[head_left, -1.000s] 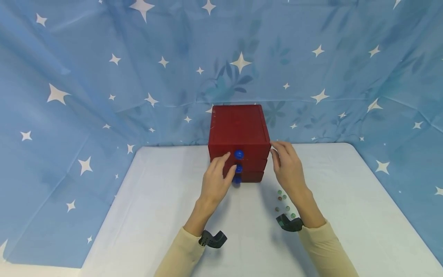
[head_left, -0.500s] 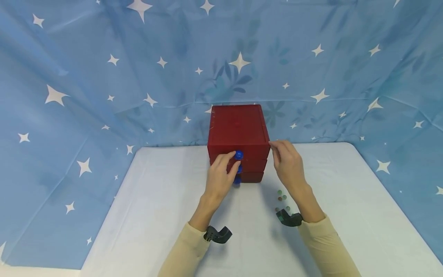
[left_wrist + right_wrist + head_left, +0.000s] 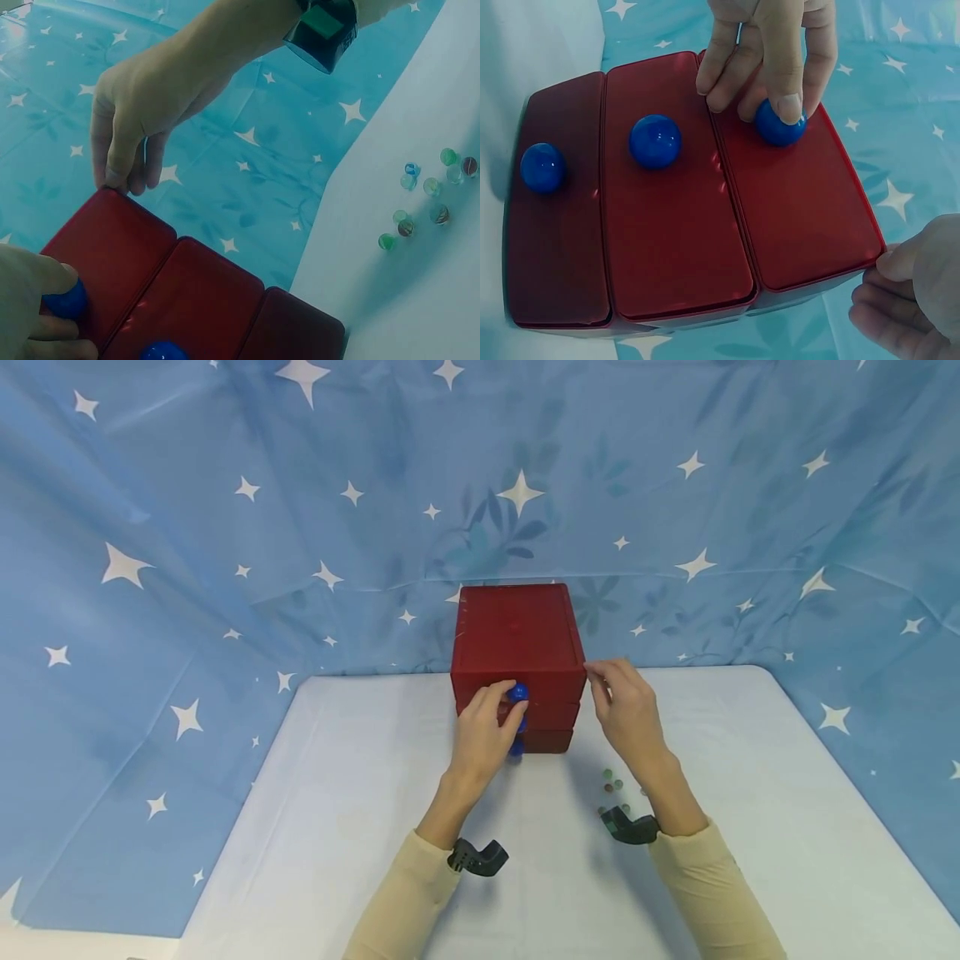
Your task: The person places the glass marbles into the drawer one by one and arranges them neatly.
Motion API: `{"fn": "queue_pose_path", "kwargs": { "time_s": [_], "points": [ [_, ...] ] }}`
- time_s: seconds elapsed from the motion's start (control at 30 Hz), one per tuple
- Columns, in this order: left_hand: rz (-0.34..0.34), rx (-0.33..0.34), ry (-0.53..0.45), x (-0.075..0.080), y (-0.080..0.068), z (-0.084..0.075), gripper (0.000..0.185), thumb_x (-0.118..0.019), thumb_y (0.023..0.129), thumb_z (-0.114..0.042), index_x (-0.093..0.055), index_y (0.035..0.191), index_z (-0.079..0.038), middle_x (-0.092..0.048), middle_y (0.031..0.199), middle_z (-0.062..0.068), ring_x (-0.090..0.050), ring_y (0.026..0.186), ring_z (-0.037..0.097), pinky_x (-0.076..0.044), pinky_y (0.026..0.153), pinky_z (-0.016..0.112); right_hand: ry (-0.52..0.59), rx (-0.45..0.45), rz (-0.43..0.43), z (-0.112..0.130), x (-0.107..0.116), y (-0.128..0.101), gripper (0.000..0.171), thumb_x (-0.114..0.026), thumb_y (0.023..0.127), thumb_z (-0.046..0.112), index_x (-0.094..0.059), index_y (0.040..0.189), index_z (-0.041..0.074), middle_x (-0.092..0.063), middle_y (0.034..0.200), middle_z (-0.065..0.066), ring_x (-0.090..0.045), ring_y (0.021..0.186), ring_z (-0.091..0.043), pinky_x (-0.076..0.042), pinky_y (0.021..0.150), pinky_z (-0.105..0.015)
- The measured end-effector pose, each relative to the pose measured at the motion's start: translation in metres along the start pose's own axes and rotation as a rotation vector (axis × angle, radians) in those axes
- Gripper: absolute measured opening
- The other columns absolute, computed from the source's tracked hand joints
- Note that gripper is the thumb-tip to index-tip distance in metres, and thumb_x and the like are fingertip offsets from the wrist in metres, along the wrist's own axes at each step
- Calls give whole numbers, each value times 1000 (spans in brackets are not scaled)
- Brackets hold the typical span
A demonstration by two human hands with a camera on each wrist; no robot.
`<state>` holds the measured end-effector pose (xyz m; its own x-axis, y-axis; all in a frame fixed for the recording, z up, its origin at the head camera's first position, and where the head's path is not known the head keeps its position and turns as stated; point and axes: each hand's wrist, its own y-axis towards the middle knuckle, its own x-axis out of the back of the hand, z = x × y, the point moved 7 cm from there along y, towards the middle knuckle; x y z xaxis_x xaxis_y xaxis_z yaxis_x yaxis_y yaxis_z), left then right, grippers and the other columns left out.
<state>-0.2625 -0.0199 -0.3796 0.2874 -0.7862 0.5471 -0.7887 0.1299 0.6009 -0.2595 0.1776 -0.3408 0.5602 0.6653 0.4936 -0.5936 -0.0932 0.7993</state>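
A dark red cabinet [image 3: 517, 625] with three stacked drawers stands at the table's far side, its drawer fronts lined up. Each front carries a round blue knob. My left hand [image 3: 482, 739] pinches the top knob [image 3: 781, 127] between thumb and fingers. The middle knob [image 3: 655, 141] and the bottom knob [image 3: 543, 168] are untouched in the right wrist view. My right hand [image 3: 630, 710] holds the cabinet's upper right front corner, with the thumb at the front edge and the other fingers bent along the side. In the left wrist view, its fingertips [image 3: 112, 178] meet that corner.
Several glass marbles [image 3: 432, 187], green, brown and blue, lie on the white table [image 3: 360, 827] right of the cabinet, partly hidden by my right forearm in the head view. A blue star-printed cloth [image 3: 360, 527] hangs behind the table and along its sides.
My left hand has moved right and slightly up, from beside the knobs to a pinch on the top one. The right hand's fingers have drawn together at the corner. The cabinet stays put.
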Motion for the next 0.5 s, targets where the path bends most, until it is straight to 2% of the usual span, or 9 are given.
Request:
{"fn": "queue_pose_path", "kwargs": {
  "time_s": [0.23, 0.5],
  "points": [
    [8, 15, -7, -4, 4, 2, 33, -70, 95, -26, -62, 121, -8, -70, 101, 7, -69, 88, 17, -61, 79, 27, 12, -9, 17, -2, 1, 0, 13, -65, 92, -7, -71, 104, -9, -69, 94, -19, -65, 80, -28, -56, 63, -38],
    [2, 11, -19, -4, 4, 1, 32, -72, 94, -22, -63, 118, -4, -70, 98, 9, -69, 85, 19, -62, 78, 28, 23, -20, 36, -1, 2, 2, 13, -65, 92, -7, -71, 103, -8, -69, 95, -19, -65, 80, -28, -56, 64, -39]
  ]
}}
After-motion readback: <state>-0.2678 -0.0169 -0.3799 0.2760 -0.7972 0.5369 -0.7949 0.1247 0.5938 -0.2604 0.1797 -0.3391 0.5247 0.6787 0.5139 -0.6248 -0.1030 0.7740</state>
